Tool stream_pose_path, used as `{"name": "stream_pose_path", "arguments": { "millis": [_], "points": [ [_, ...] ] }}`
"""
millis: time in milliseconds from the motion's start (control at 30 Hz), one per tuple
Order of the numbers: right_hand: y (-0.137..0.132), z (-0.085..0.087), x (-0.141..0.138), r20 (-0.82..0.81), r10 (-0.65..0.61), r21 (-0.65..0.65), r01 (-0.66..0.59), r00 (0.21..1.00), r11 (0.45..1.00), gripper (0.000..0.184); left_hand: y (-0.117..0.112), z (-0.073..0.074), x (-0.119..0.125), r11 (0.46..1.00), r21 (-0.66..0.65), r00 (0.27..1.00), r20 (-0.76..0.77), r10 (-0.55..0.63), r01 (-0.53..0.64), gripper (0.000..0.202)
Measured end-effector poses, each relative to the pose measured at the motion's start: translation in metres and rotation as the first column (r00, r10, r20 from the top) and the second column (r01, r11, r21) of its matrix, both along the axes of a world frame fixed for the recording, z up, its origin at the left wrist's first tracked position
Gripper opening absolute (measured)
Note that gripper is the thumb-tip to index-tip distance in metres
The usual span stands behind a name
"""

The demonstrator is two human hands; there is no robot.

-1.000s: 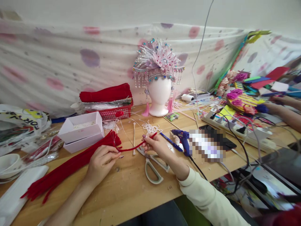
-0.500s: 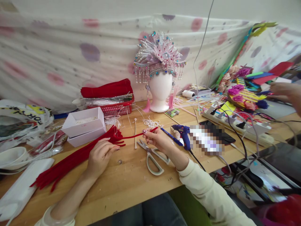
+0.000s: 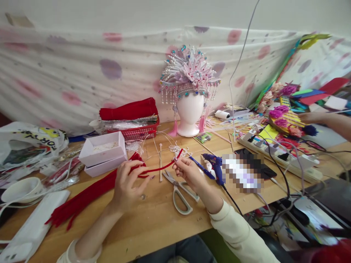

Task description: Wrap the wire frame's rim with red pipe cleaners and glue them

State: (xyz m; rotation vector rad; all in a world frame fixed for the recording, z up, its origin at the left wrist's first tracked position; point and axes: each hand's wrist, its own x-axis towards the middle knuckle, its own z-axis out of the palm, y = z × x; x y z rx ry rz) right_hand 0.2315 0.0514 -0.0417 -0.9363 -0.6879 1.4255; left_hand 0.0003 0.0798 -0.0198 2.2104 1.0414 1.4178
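My right hand [image 3: 189, 173] pinches a thin red pipe cleaner [image 3: 160, 168] near its far end, whose tip sticks up past the fingers. The strand runs left, slightly bowed, toward my left hand [image 3: 127, 186]. That hand hovers with fingers apart over the upper end of a bundle of red pipe cleaners [image 3: 87, 195], partly hiding it and the strand's other end. Scissors [image 3: 175, 182] with pale handles lie just below my right hand. A thin white stick [image 3: 161, 153] rests on the table between the hands.
Behind stand a white mannequin head [image 3: 189, 113] with a pink beaded headdress [image 3: 192, 73], a red basket [image 3: 139, 132] and white boxes [image 3: 104, 155]. To the right lie a blue glue gun [image 3: 218, 171], a blue pen [image 3: 201, 168] and a power strip [image 3: 279, 155]. Another person's hand [image 3: 312, 117] is far right.
My left hand has lifted its fingers and spread them. My right hand has moved a little right and down, with the pipe cleaner drawn farther from the bundle. The view has shifted slightly.
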Motion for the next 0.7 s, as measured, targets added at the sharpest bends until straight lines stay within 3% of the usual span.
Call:
{"name": "stream_pose_path", "arguments": {
  "millis": [133,200,367,500,700],
  "points": [
    [-0.004,0.011,-0.008,-0.006,-0.038,-0.016,0.037,0.999,0.999,0.043,0.012,0.039,0.031,0.982,0.006,0.971,-0.147,-0.187,0.190,0.020],
    [-0.004,0.015,-0.013,-0.016,-0.045,-0.027,0.045,0.999,0.999,0.042,0.021,0.055,0.045,0.958,-0.053,0.941,-0.182,-0.286,0.281,0.020],
    [-0.001,0.021,-0.026,-0.019,-0.044,-0.024,0.044,0.999,0.999,0.040,0.035,0.067,0.060,0.910,-0.231,0.876,-0.269,-0.400,0.345,0.016],
    [0.000,0.025,-0.034,0.039,-0.034,0.031,0.032,0.999,0.999,0.042,0.033,0.066,0.062,0.926,-0.241,0.912,-0.222,-0.343,0.290,0.011],
    [-0.002,0.034,-0.032,0.149,0.004,0.085,-0.017,0.989,0.996,0.042,0.030,0.077,0.069,0.977,-0.158,0.845,-0.493,-0.207,0.147,0.015]
  ]
}}
